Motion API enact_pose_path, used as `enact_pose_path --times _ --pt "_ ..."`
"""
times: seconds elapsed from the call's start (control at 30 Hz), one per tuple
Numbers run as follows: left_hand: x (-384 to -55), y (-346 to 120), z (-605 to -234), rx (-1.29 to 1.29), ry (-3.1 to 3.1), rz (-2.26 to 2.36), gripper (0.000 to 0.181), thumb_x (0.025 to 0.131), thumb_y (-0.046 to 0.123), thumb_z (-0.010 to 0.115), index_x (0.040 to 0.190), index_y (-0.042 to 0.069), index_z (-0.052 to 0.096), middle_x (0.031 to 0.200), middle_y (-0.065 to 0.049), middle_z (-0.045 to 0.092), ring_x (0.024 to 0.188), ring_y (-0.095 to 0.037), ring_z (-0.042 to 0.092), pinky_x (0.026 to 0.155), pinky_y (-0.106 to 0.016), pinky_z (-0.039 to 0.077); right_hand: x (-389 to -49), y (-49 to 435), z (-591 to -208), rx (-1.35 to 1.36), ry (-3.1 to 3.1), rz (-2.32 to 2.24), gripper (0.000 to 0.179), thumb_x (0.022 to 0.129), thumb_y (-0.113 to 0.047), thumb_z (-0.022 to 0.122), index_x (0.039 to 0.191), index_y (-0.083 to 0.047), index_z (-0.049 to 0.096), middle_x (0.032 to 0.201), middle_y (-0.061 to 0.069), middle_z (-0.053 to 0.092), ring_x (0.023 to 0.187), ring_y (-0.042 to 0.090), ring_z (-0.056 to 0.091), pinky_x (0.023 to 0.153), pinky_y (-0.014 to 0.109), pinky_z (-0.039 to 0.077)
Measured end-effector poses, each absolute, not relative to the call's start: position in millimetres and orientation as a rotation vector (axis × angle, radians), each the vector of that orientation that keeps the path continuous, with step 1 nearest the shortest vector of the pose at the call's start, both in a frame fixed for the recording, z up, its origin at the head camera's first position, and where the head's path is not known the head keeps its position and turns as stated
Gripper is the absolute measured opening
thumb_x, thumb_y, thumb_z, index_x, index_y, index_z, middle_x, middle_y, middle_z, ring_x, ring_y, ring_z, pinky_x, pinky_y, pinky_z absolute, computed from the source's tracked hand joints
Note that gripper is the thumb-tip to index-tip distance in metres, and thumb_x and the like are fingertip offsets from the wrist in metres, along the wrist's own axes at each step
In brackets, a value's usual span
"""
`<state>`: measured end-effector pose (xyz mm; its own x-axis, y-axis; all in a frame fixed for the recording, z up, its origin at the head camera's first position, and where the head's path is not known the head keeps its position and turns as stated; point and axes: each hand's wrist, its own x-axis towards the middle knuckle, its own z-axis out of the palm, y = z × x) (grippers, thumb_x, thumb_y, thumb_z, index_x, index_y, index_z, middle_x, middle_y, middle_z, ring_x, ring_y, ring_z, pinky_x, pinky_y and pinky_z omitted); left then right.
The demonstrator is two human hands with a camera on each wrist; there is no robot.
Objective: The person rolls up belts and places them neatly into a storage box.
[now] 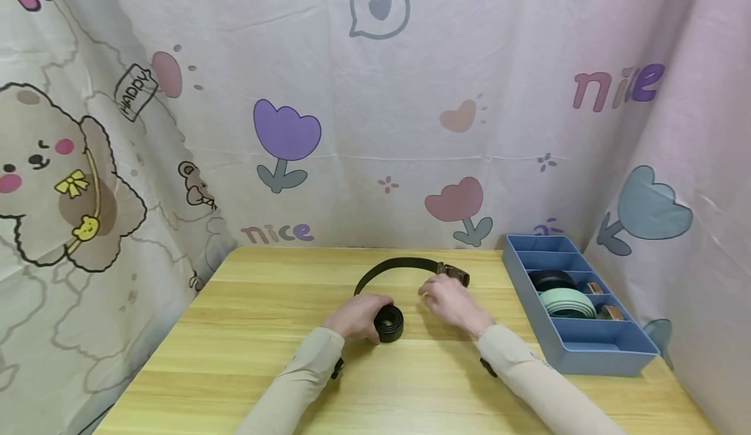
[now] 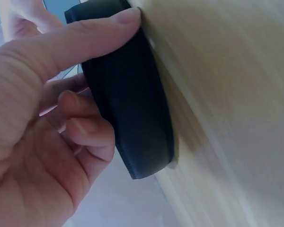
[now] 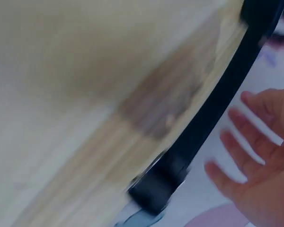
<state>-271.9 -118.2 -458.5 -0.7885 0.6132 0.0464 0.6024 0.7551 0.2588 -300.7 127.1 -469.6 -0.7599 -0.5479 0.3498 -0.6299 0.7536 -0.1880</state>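
A dark leather belt lies on the table, its near part wound into a tight coil (image 1: 389,324) standing on edge. My left hand (image 1: 356,315) grips this coil from the left; in the left wrist view the thumb lies across the belt's outer face (image 2: 128,109), with fingers bent behind it. From the coil the loose strap (image 1: 399,263) curves away to the back right and ends at the buckle (image 1: 454,270). Just in front of the buckle hovers my right hand (image 1: 453,299). The right wrist view has its fingers spread, apart from the strap (image 3: 213,109), holding nothing.
A blue divided tray (image 1: 604,362) stands at the right of the wooden table (image 1: 246,350). Its middle compartments hold a black coiled belt (image 1: 551,280) and a mint-green coiled belt (image 1: 566,301), with metal buckles showing. A printed curtain (image 1: 364,128) hangs behind the table and along both sides.
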Motion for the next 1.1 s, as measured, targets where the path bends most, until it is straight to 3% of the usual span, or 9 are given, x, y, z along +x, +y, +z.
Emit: enact_pose_path --times 0.1,0.2,0.4,0.57,0.67,0.8,0.97,1.1 --pt "-272.5 -119.3 -459.9 1.03 2.894 0.397 0.082 0.058 0.012 0.089 0.134 0.018 0.058 0.117 0.0 0.066 0.105 -0.016 0.06 0.098 -0.035 0.048 -286.1 110.4 -468.9 1.023 -2.73 0.531 0.02 0.091 -0.015 0.065 0.11 -0.012 0.072 0.107 0.001 0.072 0.099 0.017 0.067 0.09 0.037 0.053" --pt "-272.6 -117.5 -460.9 1.023 2.882 0.403 0.081 0.059 0.015 0.09 0.133 0.024 0.06 0.111 0.002 0.064 0.1 -0.013 0.058 0.095 -0.034 0.048 -274.5 100.7 -469.2 1.131 -2.734 0.556 0.021 0.092 -0.018 0.065 0.112 -0.012 0.07 0.103 0.0 0.071 0.09 0.011 0.065 0.081 0.03 0.055" --pt "-272.0 -108.4 -462.5 0.962 2.929 0.421 0.056 0.06 0.036 0.092 0.106 0.019 0.064 0.094 0.004 0.058 0.083 -0.009 0.053 0.079 -0.027 0.049 -263.6 93.8 -469.6 1.194 -2.724 0.511 0.018 0.092 -0.02 0.068 0.109 -0.017 0.072 0.09 -0.004 0.063 0.072 0.003 0.051 0.063 0.019 0.046" --pt "-270.5 -98.0 -467.6 0.919 3.013 0.371 0.056 0.06 0.053 0.088 0.093 0.017 0.062 0.087 0.002 0.056 0.074 -0.009 0.05 0.069 -0.025 0.047 -260.3 88.3 -471.3 1.271 -2.727 0.479 0.01 0.095 -0.014 0.061 0.091 -0.018 0.07 0.079 -0.007 0.062 0.066 0.0 0.048 0.06 0.019 0.045" --pt "-269.5 -93.8 -469.0 0.909 3.053 0.334 0.057 0.061 0.053 0.087 0.102 0.019 0.065 0.092 0.001 0.059 0.079 -0.011 0.052 0.071 -0.028 0.049 -258.0 86.4 -471.0 1.295 -2.744 0.488 0.012 0.095 -0.01 0.058 0.088 -0.016 0.066 0.08 -0.007 0.059 0.067 0.001 0.048 0.062 0.018 0.046" --pt "-269.1 -91.8 -468.3 0.922 3.05 0.292 0.057 0.065 0.048 0.086 0.113 0.026 0.065 0.097 0.001 0.058 0.084 -0.013 0.052 0.075 -0.031 0.049 -256.6 88.3 -467.6 1.369 -2.749 0.478 0.009 0.094 -0.009 0.06 0.097 -0.013 0.067 0.091 -0.004 0.06 0.078 0.004 0.055 0.072 0.02 0.05" --pt "-269.7 -94.1 -462.3 0.997 2.95 0.277 0.053 0.068 0.036 0.088 0.113 0.025 0.063 0.103 0.003 0.058 0.088 -0.012 0.056 0.081 -0.03 0.05 -260.7 94.1 -465.4 1.45 -2.731 0.449 0.017 0.094 -0.008 0.063 0.109 -0.011 0.069 0.109 0.002 0.064 0.099 0.013 0.063 0.086 0.025 0.053" --pt "-271.7 -99.9 -458.2 1.071 2.879 0.262 0.065 0.068 0.021 0.087 0.127 0.024 0.059 0.11 0.004 0.059 0.096 -0.011 0.057 0.089 -0.029 0.049 -264.9 99.0 -466.3 1.418 -2.723 0.377 0.022 0.093 -0.01 0.065 0.114 -0.016 0.07 0.116 0.0 0.063 0.108 0.013 0.061 0.093 0.029 0.051"
